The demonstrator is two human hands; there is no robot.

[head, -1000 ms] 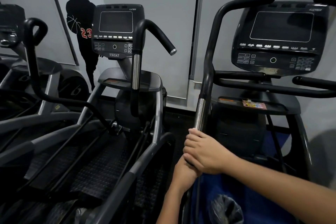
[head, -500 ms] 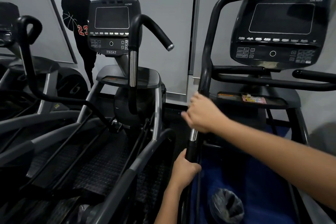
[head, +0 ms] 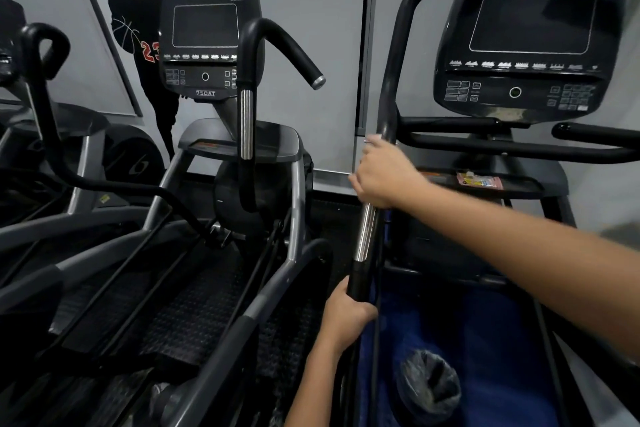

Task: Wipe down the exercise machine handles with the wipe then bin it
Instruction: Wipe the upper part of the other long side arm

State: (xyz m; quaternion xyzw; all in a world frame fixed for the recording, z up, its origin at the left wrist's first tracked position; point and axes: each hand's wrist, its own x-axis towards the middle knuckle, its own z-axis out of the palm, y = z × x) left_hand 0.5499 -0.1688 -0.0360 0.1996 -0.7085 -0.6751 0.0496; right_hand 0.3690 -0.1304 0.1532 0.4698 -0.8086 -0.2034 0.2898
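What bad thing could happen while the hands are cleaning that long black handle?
The handle may be a moving arm. The left hand grips it low and the right hand higher, so letting go could let it swing.

The wipe is hidden under the right hand, so a patch might get missed.

The lined bin sits low by the feet and could get kicked.
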